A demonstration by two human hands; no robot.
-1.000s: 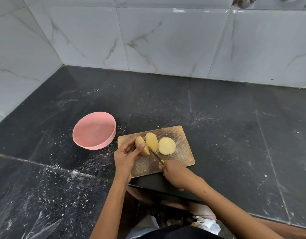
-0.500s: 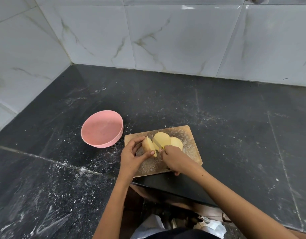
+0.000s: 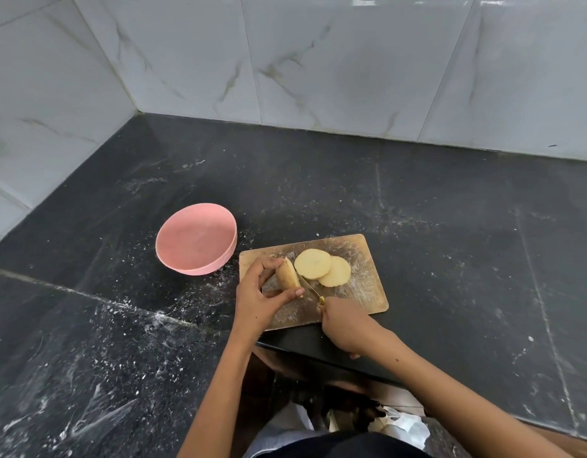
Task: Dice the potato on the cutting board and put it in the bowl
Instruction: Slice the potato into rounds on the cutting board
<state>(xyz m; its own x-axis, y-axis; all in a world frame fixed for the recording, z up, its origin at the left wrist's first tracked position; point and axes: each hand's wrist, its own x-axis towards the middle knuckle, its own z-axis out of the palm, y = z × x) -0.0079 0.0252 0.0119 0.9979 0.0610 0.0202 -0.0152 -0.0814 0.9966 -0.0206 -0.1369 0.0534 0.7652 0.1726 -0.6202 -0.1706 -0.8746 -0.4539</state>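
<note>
A wooden cutting board [image 3: 368, 259] lies near the counter's front edge. On it my left hand [image 3: 259, 299] grips the uncut end of the potato [image 3: 287, 276] between fingers and thumb. Two round potato slices [image 3: 313, 263] lie flat and overlapping just right of that piece. My right hand [image 3: 346, 328] grips the handle of a small knife [image 3: 310, 287]; its blade rests against the cut face of the held piece. An empty pink bowl [image 3: 196, 239] stands on the counter to the left of the board.
The black stone counter [image 3: 450, 242] carries white dust and specks. White marble-look tiled walls close the back and left side. The counter's front edge runs below the board, with a white bag [image 3: 404, 424] lower down by my body.
A second slice has fallen flat onto the first. My right hand has drawn the knife back toward me, so the blade shows again against the held piece.
</note>
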